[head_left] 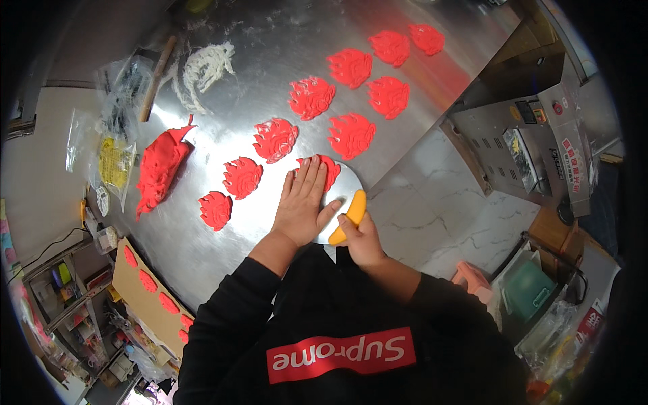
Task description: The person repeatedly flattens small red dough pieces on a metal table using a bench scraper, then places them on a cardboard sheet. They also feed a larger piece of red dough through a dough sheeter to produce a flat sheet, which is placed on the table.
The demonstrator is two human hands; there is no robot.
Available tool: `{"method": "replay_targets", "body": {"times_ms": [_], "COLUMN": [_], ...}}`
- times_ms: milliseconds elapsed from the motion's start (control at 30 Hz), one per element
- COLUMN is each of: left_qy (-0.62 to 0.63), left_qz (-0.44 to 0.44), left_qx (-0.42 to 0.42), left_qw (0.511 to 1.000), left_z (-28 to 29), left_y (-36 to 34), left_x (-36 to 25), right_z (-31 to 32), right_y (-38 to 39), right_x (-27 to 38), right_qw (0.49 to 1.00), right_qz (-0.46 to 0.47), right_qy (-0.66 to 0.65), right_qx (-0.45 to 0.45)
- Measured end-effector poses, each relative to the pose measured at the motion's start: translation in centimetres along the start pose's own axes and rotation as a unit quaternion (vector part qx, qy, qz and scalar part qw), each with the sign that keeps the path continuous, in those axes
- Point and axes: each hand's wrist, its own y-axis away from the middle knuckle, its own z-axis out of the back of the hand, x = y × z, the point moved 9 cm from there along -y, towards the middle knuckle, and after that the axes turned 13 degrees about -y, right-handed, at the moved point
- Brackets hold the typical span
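Note:
My left hand (303,202) lies flat with its fingers stretched out, partly over a red molded dough piece (329,174). In my closed right hand (364,241) is a scraper by its curved yellow handle (349,217). Its rounded, shiny metal blade (347,183) reaches to the red piece by my left fingers. How far the blade goes under that piece is hidden. More flame-edged red dough pieces (275,140) lie in slanting rows on the metal table (263,74). A large red dough lump (162,167) rests at the left.
Left on the table are a wooden rod (158,79), white dough scraps (206,67) and a plastic bag with yellow contents (116,162). A brown board (150,312) with red pieces stands lower left. A metal machine (520,145) and a green bin (528,289) stand right.

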Motion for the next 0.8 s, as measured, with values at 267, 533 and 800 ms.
{"method": "replay_targets", "body": {"times_ms": [267,533,800], "left_qy": [0.134,0.686,0.77], "left_qz": [0.03,0.311,0.361], "left_qx": [-0.016,-0.21,-0.278], "left_qw": [0.99,0.623,0.447], "left_z": [3.6,7.1,4.6], "left_y": [0.5,9.5,23.7], "left_x": [0.1,10.7,13.7], "right_z": [-3.6,-8.9,-16.8], "right_y": [2.3,3.7,5.9], "right_x": [5.5,8.2,1.2], "right_qw": [0.98,0.955,0.895], "right_qz": [0.127,0.017,-0.023], "right_qy": [0.139,0.106,0.358], "right_qx": [0.07,0.276,0.265]}}
